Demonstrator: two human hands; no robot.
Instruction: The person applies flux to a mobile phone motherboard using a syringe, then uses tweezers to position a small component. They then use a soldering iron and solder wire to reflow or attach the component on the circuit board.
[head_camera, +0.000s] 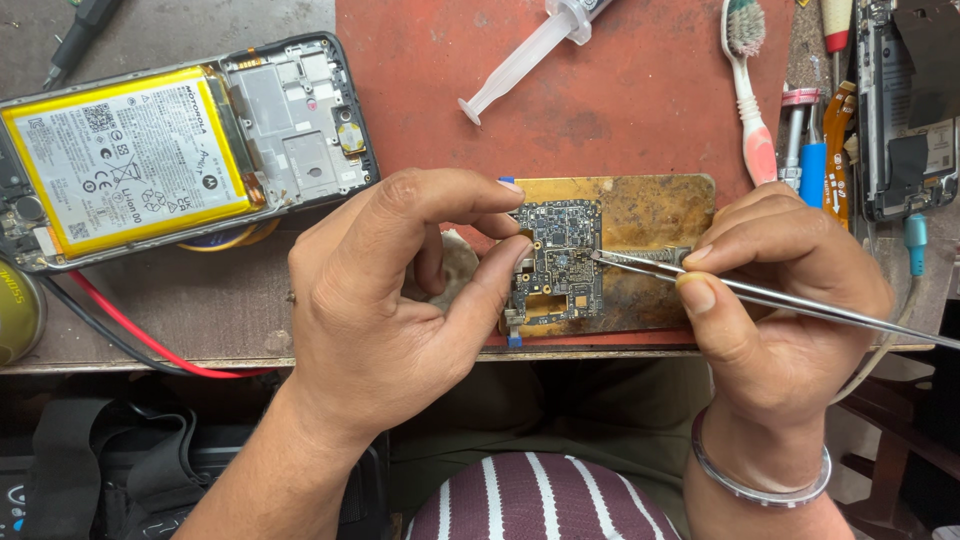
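Note:
A small dark circuit board (560, 262) lies on a stained brass-coloured plate (650, 215) at the front of a red mat (620, 90). My left hand (400, 290) pinches the board's left edge between thumb and forefinger. My right hand (780, 300) grips metal tweezers (800, 302), whose tips touch the board's right side near its middle.
An opened phone (170, 140) with a yellow battery lies at the back left. A clear syringe (525, 55), a pink-handled toothbrush (748, 85), several tools (815, 150) and another opened phone (905, 110) lie at the back and right. Red and black wires (130, 335) run along the bench's front edge.

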